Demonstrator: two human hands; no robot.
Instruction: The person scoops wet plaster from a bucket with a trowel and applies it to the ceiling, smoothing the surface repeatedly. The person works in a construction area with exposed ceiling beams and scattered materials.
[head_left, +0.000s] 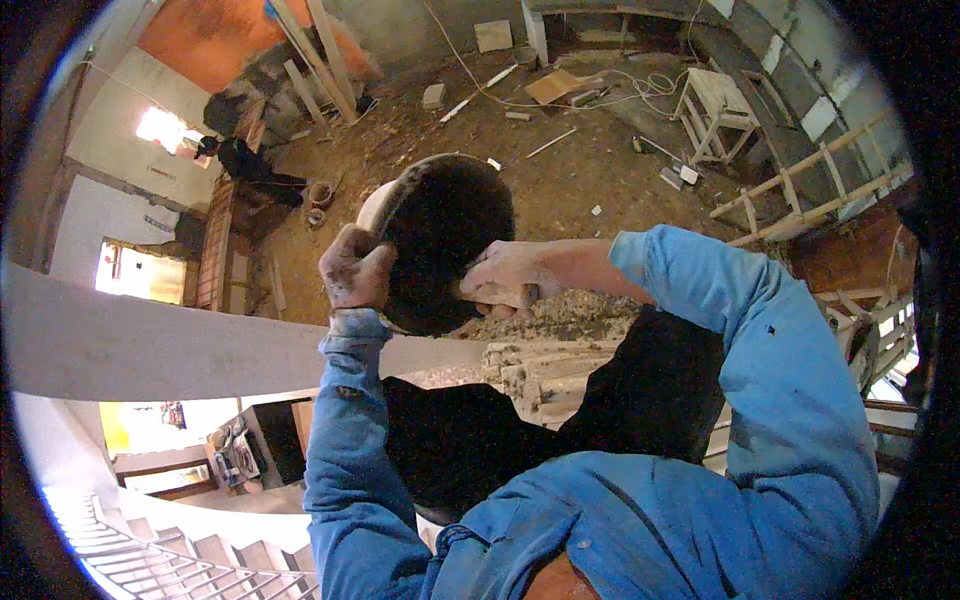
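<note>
A round black bucket point(450, 220), dusted pale along its left side, is tipped so that its dark inside faces me. My left hand point(358, 268) is closed around its left rim. On the bucket's lower right side, my right hand point(505, 280) is closed, its fingers curled and dusty. A short pale end, perhaps a handle, shows by its fingers; I cannot make out what it belongs to. The bucket's bottom and any contents are lost in shadow. Beneath my hands is a rough ledge of stone and mortar point(560, 365), beside my dark trouser legs.
Far below, a dirt floor point(400, 150) holds scattered boards and a cardboard sheet point(553, 87). A wooden trestle point(717, 112) and a wooden ladder point(815, 178) stand on the right. Leftward, a person in dark clothes point(250, 170) is near small buckets point(319, 194). A pale beam point(170, 345) crosses the left.
</note>
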